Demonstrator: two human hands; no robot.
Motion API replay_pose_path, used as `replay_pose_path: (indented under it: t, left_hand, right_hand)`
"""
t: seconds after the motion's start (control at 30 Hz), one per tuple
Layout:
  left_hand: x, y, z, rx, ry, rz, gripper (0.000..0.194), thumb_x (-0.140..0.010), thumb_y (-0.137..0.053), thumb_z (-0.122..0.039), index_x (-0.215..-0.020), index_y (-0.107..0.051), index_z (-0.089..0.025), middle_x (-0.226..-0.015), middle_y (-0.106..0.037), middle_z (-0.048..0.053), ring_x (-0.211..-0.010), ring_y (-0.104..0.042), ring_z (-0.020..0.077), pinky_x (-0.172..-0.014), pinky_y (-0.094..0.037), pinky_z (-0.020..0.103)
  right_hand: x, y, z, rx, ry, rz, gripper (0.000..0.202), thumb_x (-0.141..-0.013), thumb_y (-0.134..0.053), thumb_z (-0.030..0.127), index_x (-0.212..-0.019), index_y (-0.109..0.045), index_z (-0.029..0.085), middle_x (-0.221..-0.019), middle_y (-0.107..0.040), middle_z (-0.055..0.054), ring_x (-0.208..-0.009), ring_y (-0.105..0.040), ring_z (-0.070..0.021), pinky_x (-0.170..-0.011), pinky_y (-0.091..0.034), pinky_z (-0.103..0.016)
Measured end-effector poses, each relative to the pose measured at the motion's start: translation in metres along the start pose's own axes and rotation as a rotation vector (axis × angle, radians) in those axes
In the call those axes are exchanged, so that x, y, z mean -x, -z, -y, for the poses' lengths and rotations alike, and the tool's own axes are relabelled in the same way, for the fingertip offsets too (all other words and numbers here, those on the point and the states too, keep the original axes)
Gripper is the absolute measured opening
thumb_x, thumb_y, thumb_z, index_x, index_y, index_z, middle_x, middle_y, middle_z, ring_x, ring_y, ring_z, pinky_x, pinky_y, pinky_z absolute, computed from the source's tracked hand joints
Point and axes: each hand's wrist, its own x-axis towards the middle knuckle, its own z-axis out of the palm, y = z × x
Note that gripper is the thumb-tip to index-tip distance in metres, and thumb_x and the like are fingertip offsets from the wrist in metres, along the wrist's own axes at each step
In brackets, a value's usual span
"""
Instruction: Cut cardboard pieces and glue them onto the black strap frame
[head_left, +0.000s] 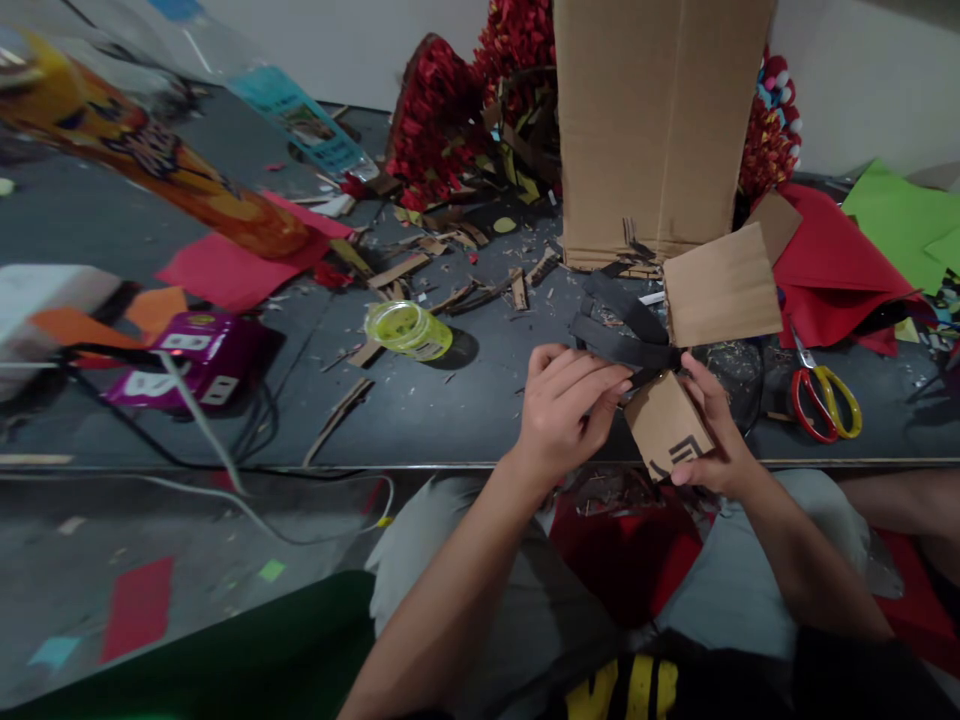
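My right hand (712, 430) grips a small piece of brown cardboard (664, 425) with black printing, thumb on its face and fingers at its edge. Close by on the left, my left hand (570, 410) has its fingers bent together at the end of a dark strip (626, 345), which looks folded or looped and touches the cardboard's top edge. What exactly its fingertips pinch is partly hidden. Just above both hands, another square cardboard piece (724, 285) stands tilted by the strip.
A tall cardboard panel (652, 120) stands behind, beside red flower-like decorations (435, 120). Scissors (825, 400) lie at right near red sheets (840, 260). Leftward are an open jar (409, 330), a purple power strip (195, 360) with cables, an orange bottle (165, 160) and scattered cardboard scraps.
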Motion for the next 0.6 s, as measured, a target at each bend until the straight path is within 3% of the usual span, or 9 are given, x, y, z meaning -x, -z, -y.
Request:
replay_pose_path:
  t: [0.27, 0.47, 0.6]
  left_hand:
    - [-0.0012, 0.0004, -0.0005, -0.002, 0.003, 0.0, 0.007, -0.087, -0.056, -0.015, -0.085, -0.058, -0.021, -0.071, -0.07, -0.001, -0.058, -0.057, 0.0132, -0.065, -0.039, 0.033]
    - [-0.0005, -0.0044, -0.0022, -0.019, 0.074, 0.01, 0.008, -0.088, -0.056, -0.014, -0.085, -0.06, -0.02, -0.072, -0.071, 0.001, -0.063, -0.061, 0.0139, -0.067, -0.04, 0.032]
    - [0.0006, -0.0088, -0.0059, 0.015, 0.147, 0.034, 0.008, -0.089, -0.055, -0.014, -0.086, -0.061, -0.019, -0.077, -0.073, 0.002, -0.068, -0.064, 0.0141, -0.068, -0.04, 0.031]
  right_hand:
    - [-0.0006, -0.0009, 0.0017, 0.012, -0.016, -0.009, 0.093, -0.068, -0.071, 0.062, -0.144, -0.023, 0.038, -0.137, -0.047, -0.006, -0.121, -0.052, -0.0274, -0.104, -0.042, -0.046]
    - [-0.0063, -0.0032, 0.0057, -0.103, -0.113, -0.045, 0.103, -0.065, -0.068, 0.068, -0.146, -0.012, 0.037, -0.128, -0.053, -0.008, -0.115, -0.057, -0.0274, -0.096, -0.049, -0.046]
    - [-0.0069, -0.001, 0.0049, -0.131, -0.109, -0.11, 0.1, -0.065, -0.068, 0.069, -0.144, -0.016, 0.039, -0.146, -0.038, -0.007, -0.123, -0.051, -0.0278, -0.101, -0.045, -0.047]
